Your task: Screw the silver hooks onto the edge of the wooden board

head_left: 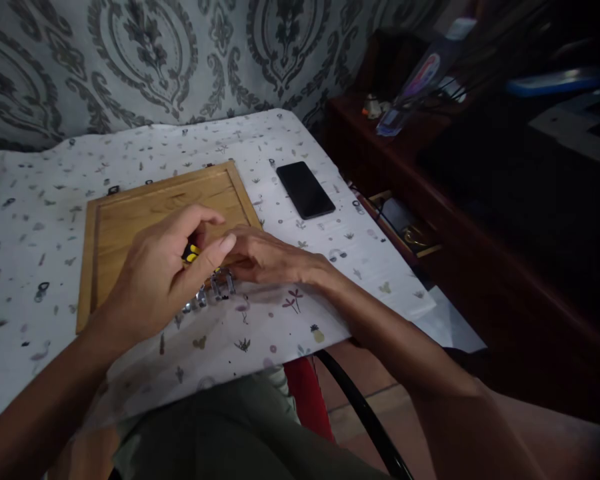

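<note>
My left hand (155,270) is curled over the near edge of a framed wooden board (170,200), its thumb pointing right. Inside its bent fingers shows part of a black-and-yellow tool handle (191,253); the rest is hidden. My right hand (267,257) reaches in from the right, close against the left thumb, with its fingers bent down and mostly covered. Just below both hands, several small shiny metal pieces (216,287) lie in a row on the tablecloth by the board's near edge.
A black phone (306,190) lies on the patterned tablecloth (370,267) right of the board. Beyond the table's right edge stands dark furniture with an open drawer (405,223) and a clear bottle (425,77). A patterned wall (220,60) rises behind.
</note>
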`<state>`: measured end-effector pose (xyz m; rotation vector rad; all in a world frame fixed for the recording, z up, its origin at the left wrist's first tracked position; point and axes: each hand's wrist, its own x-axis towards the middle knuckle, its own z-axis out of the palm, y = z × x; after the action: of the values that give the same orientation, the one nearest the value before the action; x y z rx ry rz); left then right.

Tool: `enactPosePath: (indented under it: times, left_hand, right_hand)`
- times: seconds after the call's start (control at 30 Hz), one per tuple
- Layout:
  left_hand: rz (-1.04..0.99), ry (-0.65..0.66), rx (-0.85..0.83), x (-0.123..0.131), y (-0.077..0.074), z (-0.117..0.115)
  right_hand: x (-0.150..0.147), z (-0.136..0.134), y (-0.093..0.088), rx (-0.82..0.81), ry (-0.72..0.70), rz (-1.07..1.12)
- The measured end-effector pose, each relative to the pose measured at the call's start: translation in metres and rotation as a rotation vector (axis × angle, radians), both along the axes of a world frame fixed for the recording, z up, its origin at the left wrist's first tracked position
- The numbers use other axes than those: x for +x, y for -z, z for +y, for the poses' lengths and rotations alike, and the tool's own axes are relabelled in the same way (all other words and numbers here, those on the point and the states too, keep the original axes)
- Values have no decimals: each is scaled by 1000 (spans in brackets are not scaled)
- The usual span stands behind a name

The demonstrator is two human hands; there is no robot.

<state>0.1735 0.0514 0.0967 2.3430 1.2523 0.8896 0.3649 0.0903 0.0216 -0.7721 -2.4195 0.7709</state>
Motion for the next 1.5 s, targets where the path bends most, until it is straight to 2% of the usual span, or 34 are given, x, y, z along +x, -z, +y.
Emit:
enactPosePath:
  times: [0.1,0.3,0.5,0.83,1.0,1.17,1.37,1.5]
  left_hand:
    - [45,2,-39,-4,-4,-4]
    - [9,36,-158,-13,-3,-9]
    - [6,84,-194,-19,-1,-14]
    - [-27,-5,-113,-17,3,-18]
    - [-54,-20,-109,-12,0,-19]
    - [-79,-104,-87,-12,-4,-23]
    - [-46,-100,-123,-7,-6,-28]
    - [-29,-79,-92,-6,-6,-28]
  right_hand:
    - [3,5,11,-46,-83,-16]
    - [10,6,28,-114,-81,72]
    - [11,1,29,-100,-75,34]
    - [9,3,34,-89,-67,75]
    - [8,3,32,-122,-64,87]
    - [9,1,28,-143,-67,75]
    - [9,2,29,-135,-78,77]
    - [10,2,31,-139,-76,75]
